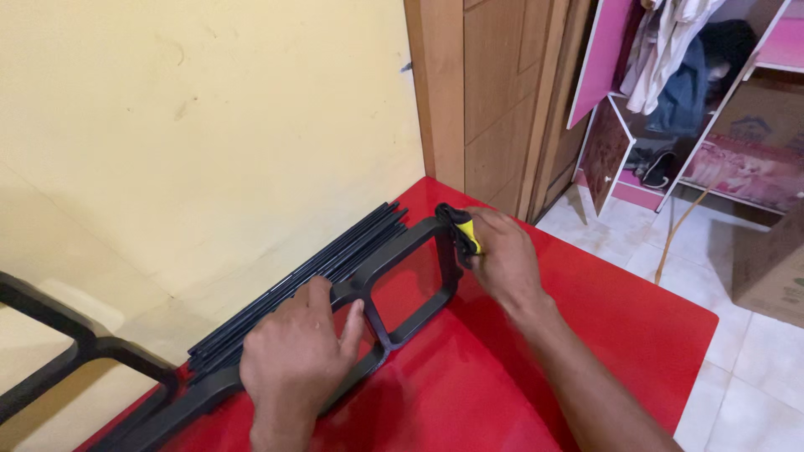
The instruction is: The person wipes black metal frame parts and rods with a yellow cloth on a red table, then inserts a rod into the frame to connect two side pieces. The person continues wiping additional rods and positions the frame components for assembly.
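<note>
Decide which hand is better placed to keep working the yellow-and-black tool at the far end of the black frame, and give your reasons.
Probably the right hand: it already grips the tool at the frame's far end. The left hand lies flat on the frame's middle, steadying it on the red table.

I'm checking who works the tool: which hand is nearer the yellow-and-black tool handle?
Right. The right hand grips the yellow-and-black tool handle at the far end of the black frame; the left hand presses on the frame nearer the person, apart from the handle.
</note>
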